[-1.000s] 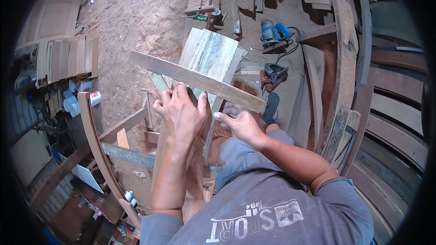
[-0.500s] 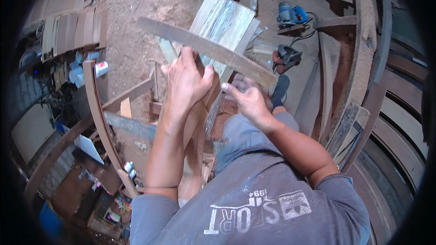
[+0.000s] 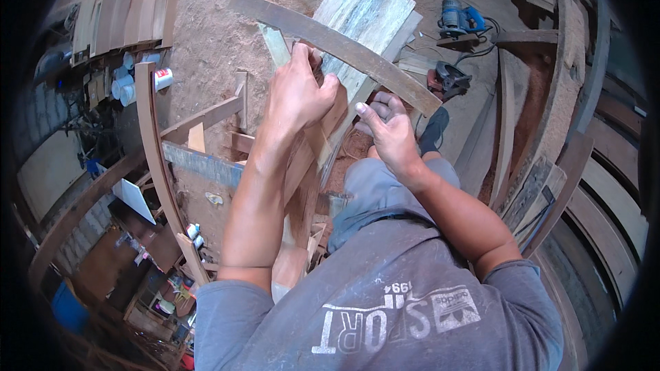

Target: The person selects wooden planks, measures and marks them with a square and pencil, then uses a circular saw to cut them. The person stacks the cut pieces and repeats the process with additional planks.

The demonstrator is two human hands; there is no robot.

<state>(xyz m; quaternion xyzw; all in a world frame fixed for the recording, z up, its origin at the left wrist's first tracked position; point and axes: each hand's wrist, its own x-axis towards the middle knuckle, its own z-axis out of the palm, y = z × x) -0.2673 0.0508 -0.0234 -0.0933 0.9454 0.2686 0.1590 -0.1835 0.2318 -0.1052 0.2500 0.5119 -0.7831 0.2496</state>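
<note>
A long dark wooden plank [image 3: 405, 82] lies slanted across a stack of pale, streaked boards [image 3: 361, 10]. Below the plank, a pale greenish strip [image 3: 273, 41] juts toward the upper left. My left hand [image 3: 299, 93] has its fingers bent over wood just below the plank, gripping it; the fingertips are partly hidden. My right hand [image 3: 388, 134] is just under the plank's right end, fingers curled and thumb pointing left; whatever it may hold cannot be made out. A wooden piece [image 3: 302, 172] runs down beneath my left forearm.
A blue power tool [image 3: 457, 20] and a dark power tool [image 3: 450, 82] sit at upper right beside a timber frame [image 3: 567, 62]. Stacked panels [image 3: 117, 24] and white containers [image 3: 127, 89] are at left. An upright batten [image 3: 151, 130] stands left of my arm.
The plank, boards and both hands sit higher in the view, as does much of the surroundings. My right hand has turned slightly upward, its curled fingers more in sight below the plank.
</note>
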